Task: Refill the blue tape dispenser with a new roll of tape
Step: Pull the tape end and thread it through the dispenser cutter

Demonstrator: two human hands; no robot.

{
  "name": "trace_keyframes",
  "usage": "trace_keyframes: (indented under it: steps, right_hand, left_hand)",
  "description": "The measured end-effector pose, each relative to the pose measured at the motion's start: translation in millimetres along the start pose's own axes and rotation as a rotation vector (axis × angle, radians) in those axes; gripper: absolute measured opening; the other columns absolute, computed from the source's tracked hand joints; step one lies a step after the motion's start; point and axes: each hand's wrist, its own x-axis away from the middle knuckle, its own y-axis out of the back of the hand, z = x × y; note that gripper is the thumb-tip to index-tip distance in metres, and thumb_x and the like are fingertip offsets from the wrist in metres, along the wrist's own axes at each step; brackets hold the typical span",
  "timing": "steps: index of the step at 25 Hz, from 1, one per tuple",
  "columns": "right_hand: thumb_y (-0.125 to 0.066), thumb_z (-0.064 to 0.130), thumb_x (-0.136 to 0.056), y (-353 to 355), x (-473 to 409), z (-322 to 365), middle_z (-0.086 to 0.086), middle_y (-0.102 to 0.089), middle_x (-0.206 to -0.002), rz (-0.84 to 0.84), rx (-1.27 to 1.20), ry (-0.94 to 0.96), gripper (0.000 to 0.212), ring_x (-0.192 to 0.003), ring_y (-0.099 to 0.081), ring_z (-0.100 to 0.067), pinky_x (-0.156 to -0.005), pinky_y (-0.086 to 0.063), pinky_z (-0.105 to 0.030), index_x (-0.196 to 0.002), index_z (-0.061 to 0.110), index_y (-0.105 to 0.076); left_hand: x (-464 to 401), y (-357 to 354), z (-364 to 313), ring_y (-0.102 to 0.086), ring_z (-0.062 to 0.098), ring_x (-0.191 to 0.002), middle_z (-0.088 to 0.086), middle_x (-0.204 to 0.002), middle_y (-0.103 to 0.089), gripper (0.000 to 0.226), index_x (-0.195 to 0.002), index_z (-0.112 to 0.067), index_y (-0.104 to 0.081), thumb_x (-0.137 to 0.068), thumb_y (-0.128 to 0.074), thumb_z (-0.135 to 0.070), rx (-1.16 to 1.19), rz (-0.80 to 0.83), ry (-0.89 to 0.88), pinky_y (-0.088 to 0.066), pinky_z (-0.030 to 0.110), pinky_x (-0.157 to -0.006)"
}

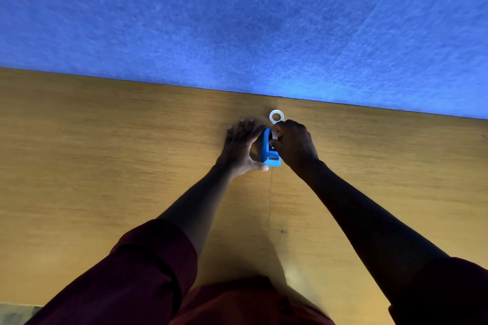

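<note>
Table; right hand half-hides tape roll at dispenser.

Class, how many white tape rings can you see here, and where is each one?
2. The flat ring lies on the table beyond the right hand. The held ring is pinched by that hand over the blue dispenser. That hand could hide more.

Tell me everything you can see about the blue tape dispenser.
The blue tape dispenser is small, blocky, plastic-looking, standing on the wooden table near its far edge, with a dark slot at its near end. The left hand braces its left side; the right hand pinches a white roll at its top.
</note>
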Motion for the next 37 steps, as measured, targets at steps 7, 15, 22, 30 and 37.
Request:
trace_keyframes:
  steps: [7,15,22,30,37]
  right_hand:
    - [-0.076,0.013,-0.083,2,-1,-2,0.003,-0.054,-0.079,-0.005,-0.003,0.02,0.013,-0.064,-0.05,-0.009,-0.052,-0.026,-0.014,-0.09,0.007,-0.066]
    - [-0.075,0.015,-0.086,4,-6,-8,-0.008,-0.071,-0.09,-0.017,-0.016,0.042,0.015,-0.074,-0.066,-0.019,-0.06,-0.044,-0.024,-0.098,0.005,-0.073]
    - [-0.068,0.018,-0.092,9,-14,-12,-0.006,-0.076,-0.089,-0.003,-0.001,-0.003,0.01,-0.076,-0.069,-0.018,-0.067,-0.059,-0.034,-0.095,0.013,-0.077]
    - [-0.055,0.029,-0.1,20,-24,-10,-0.007,-0.073,-0.096,0.085,0.272,0.065,0.023,-0.081,-0.07,-0.025,-0.067,-0.056,-0.035,-0.105,0.013,-0.071]
    - [-0.057,0.024,-0.1,20,-23,-11,-0.006,-0.069,-0.089,0.101,0.391,0.192,0.014,-0.07,-0.068,-0.022,-0.058,-0.055,-0.033,-0.103,0.011,-0.062]
  left_hand:
    - [0,1,0,0.015,0.028,-0.153,0.008,-0.169,0.005,0.124,-0.16,-0.025,-0.008,-0.067,-0.085,-0.054,-0.006,-0.017,-0.012,0.01,0.047,-0.12]
    - [0,0,0,0.008,0.033,-0.154,0.01,-0.169,0.0,0.122,-0.159,-0.024,-0.015,-0.065,-0.087,-0.053,-0.002,-0.052,-0.032,0.011,0.046,-0.118]
    - [-1,0,2,0.014,0.03,-0.154,0.009,-0.168,0.006,0.125,-0.16,-0.026,-0.007,-0.067,-0.085,-0.053,0.015,-0.015,-0.016,0.01,0.049,-0.12]
    - [-2,0,2,0.015,0.03,-0.153,0.008,-0.169,0.004,0.125,-0.16,-0.027,-0.011,-0.065,-0.086,-0.054,0.012,-0.016,-0.017,0.006,0.054,-0.122]
    - [-3,-2,3,0.014,0.031,-0.154,0.008,-0.169,0.005,0.125,-0.16,-0.026,-0.011,-0.064,-0.085,-0.056,0.0,-0.025,-0.025,0.003,0.056,-0.124]
